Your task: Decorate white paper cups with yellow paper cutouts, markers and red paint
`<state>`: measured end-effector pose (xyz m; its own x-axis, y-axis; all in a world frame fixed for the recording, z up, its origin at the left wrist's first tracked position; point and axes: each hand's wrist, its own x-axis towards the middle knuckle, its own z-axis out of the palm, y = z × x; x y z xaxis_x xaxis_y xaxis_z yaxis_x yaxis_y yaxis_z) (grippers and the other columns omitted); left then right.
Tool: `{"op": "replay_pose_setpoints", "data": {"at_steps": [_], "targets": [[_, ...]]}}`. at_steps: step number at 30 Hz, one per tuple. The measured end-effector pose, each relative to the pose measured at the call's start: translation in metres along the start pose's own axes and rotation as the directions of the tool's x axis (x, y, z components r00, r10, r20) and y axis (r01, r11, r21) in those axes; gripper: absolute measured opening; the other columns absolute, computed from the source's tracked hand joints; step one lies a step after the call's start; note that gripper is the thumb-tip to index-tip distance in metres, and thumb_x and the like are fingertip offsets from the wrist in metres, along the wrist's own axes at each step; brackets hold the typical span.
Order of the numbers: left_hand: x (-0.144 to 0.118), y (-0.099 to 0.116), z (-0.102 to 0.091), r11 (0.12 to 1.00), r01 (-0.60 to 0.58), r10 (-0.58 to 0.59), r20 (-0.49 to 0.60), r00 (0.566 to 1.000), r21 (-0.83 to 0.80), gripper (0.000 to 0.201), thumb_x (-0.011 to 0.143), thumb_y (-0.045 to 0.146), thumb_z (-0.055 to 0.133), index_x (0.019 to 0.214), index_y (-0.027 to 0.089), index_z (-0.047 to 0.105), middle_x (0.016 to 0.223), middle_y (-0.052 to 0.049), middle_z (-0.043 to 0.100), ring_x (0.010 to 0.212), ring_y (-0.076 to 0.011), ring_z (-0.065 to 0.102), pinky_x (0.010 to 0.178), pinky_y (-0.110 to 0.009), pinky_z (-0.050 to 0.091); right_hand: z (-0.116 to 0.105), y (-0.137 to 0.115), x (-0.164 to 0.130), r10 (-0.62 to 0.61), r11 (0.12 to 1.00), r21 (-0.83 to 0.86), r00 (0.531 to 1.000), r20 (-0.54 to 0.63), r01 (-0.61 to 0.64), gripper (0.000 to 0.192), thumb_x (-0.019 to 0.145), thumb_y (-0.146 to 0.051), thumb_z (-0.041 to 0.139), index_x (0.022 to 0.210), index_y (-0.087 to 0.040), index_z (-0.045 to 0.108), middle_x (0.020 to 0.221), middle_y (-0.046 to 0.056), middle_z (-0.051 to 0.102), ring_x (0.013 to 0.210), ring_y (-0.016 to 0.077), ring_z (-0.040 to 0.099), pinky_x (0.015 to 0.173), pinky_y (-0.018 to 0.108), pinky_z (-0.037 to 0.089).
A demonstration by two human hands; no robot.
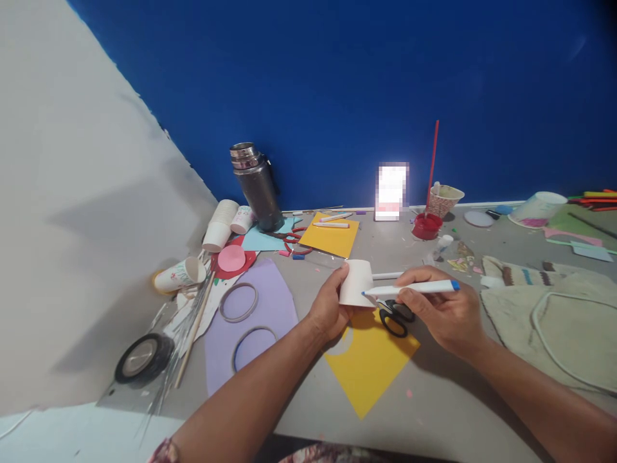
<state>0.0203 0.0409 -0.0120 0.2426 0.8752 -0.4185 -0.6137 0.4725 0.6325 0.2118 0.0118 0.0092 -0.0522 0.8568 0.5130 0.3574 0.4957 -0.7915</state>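
My left hand [331, 308] is closed around a plain white paper cup [357, 283], held on its side above the table. In my right hand [441, 315] is a white felt-tip pen [431, 287] with a blue end, its blue tip at the cup's lower right side. Whether the tip touches the cup I cannot tell. Just beneath my hands lie black-handled scissors [396, 319], partly hidden, and a yellow paper sheet [371, 373]. A thin white stick-like piece [387, 276] shows between the cup and my right hand.
At the left are purple paper [284, 296] with grey rings [240, 302], black tape [143, 357] and stacked cups [220, 225]. A steel flask [258, 190] and red-handled scissors [299, 241] stand and lie behind. A lit screen [392, 191] leans at the wall; cloth [515, 315] lies right.
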Motion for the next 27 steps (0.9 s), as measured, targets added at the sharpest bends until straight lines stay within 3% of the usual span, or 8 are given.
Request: {"op": "replay_pose_setpoints", "data": {"at_steps": [3,8,15,27], "targets": [[0.0002,0.0000,-0.0007,1.000,0.004,-0.004,0.011,1.000,0.001,0.036,0.096,0.043,0.065,0.114,0.012,0.069,0.099,-0.014,0.076,0.085,-0.0280,0.076,0.078,-0.044,0.066,-0.0002,-0.0026,0.0015,0.005,1.000,0.023,1.000,-0.023,-0.005,0.021,0.092,-0.042,0.073,0.083,-0.023,0.076,0.072,0.003,0.074,0.057,0.0156,0.066,0.053,0.025,0.051],[0.0000,0.0005,0.0014,1.000,-0.020,0.020,-0.023,1.000,-0.013,0.032,0.099,0.039,0.060,0.113,0.011,0.070,0.099,-0.013,0.076,0.090,-0.0267,0.075,0.080,-0.041,0.067,-0.0006,-0.0055,0.0027,-0.014,0.998,0.060,0.999,0.047,0.012,0.024,0.092,-0.043,0.073,0.080,-0.023,0.076,0.063,0.002,0.071,0.052,0.0146,0.064,0.049,0.024,0.049],[-0.0004,0.0000,0.0012,1.000,0.010,-0.010,0.016,1.000,-0.012,0.037,0.099,0.042,0.060,0.118,0.010,0.068,0.097,-0.014,0.077,0.080,-0.0273,0.077,0.075,-0.042,0.066,0.0012,-0.0020,0.0030,-0.027,1.000,0.006,0.999,-0.040,0.028,0.016,0.092,-0.036,0.072,0.085,-0.022,0.076,0.075,0.003,0.076,0.059,0.0155,0.068,0.054,0.023,0.052],[-0.0013,0.0012,0.0040,1.000,-0.021,0.021,-0.014,1.000,-0.002,0.035,0.101,0.039,0.055,0.114,0.010,0.071,0.098,-0.014,0.076,0.090,-0.0261,0.074,0.078,-0.040,0.066,-0.0024,-0.0043,0.0030,-0.126,0.991,0.059,0.990,0.067,0.123,0.010,0.092,-0.025,0.070,0.084,-0.022,0.074,0.070,0.001,0.073,0.054,0.0139,0.066,0.050,0.022,0.050]]}}
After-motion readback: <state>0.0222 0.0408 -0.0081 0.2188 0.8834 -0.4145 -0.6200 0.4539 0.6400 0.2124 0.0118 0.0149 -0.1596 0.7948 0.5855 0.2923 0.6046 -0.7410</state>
